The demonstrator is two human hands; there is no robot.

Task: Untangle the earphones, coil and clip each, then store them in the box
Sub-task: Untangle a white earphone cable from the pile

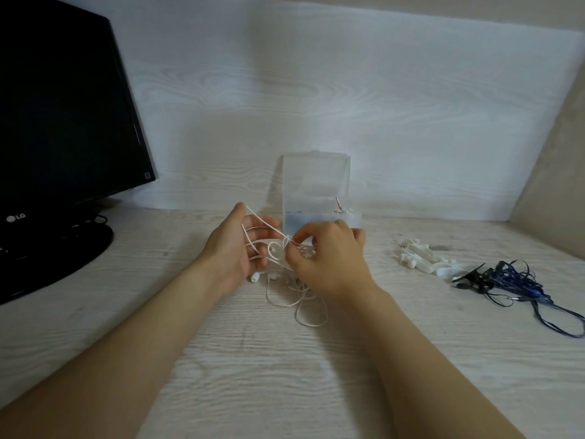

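1. While the left hand (231,248) is raised palm inward above the desk (253,375), its thumb and fingers are spread and relaxed. They carry turns of the white earphones (273,248) without clamping them.
2. 1 thin white strand runs taut from the left thumb tip down to a small loop between the 2 hands.
3. At that loop the right hand (329,258) pinches the cord between thumb and curled fingertips, with the back of the hand towards the camera.
4. The cord is very fine, round and glossy white, and it curls into a few tight bends beside the left palm.
5. Below the hands the rest of it lies on the desk in several loose, overlapping loops, near the right wrist.
6. White earbuds (254,277) rest on the desk just under the left hand; how many I cannot tell.
7. The clear plastic box (316,182) stands directly behind the hands against the back panel, its lid tipped upright. Something blue shows through its low front wall.
8. To the right lies a heap of white clips (421,259).
9. Just beyond them the dark blue earphones (512,278) lie in a tangle, with 1 long loop trailing towards the right edge.
10. An LG monitor (63,122) with a dark screen stands at the far left.
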